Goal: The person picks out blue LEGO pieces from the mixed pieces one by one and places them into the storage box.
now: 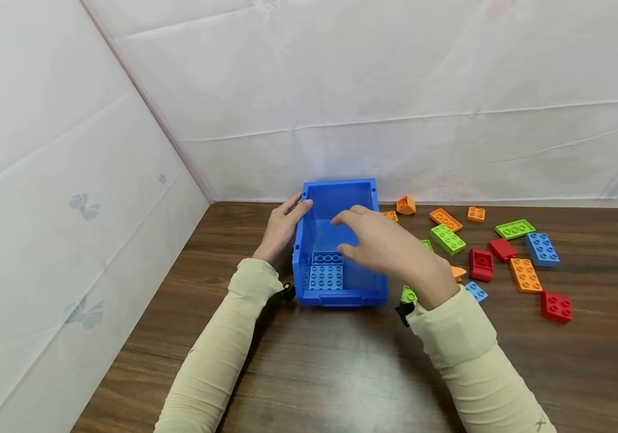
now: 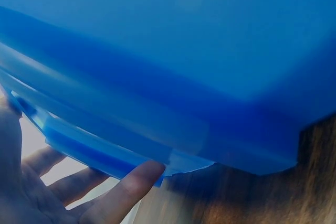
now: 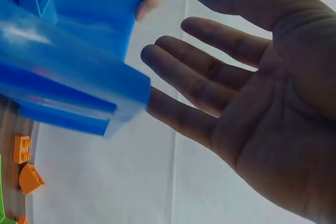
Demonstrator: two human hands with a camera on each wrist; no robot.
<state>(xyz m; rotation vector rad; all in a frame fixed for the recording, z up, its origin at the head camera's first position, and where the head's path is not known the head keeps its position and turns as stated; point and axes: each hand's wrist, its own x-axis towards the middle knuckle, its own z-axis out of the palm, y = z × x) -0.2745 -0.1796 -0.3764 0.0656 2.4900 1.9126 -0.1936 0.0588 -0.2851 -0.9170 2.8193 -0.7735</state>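
Note:
A blue plastic bin (image 1: 360, 297) stands on the table with its open top toward me. Inside it, in the near left corner, lie light blue toy bricks (image 1: 326, 277). My left hand (image 1: 278, 231) grips the bin's left rim near the far end. In the left wrist view, fingers (image 2: 126, 192) show along the rim's edge. Over the bin's right side hovers my right hand (image 1: 381, 240), palm down and holding nothing. Its fingers (image 3: 194, 80) are loosely spread in the right wrist view, close by the bin's rim.
Right of the bin, loose bricks lie scattered: a red brick (image 1: 556, 307), a blue brick (image 1: 542, 249), a long orange brick (image 1: 525, 275), a green brick (image 1: 448, 239) and several others. A white sheet (image 1: 422, 108) hangs behind the brown table (image 1: 341, 367) and along its left side.

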